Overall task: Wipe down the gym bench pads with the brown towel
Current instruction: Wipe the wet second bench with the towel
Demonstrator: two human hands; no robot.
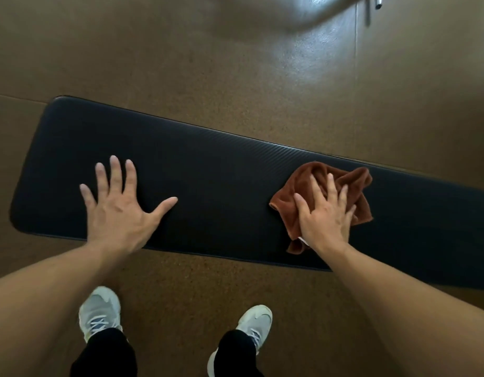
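From the head camera, looking straight down: the black bench pad (221,191) runs long from left to right, its rounded end at the left. The brown towel (344,183) lies bunched toward the pad's right part, between its far and near edges. The right hand (326,216) presses flat on the towel, fingers straight and a little spread, pinching nothing. The left hand (121,208) rests flat on bare pad near the left end, fingers fanned wide, well apart from the towel. Since the right hand is on the cloth, I judge the next stroke runs along the pad's length, towards the bare stretch between the hands.
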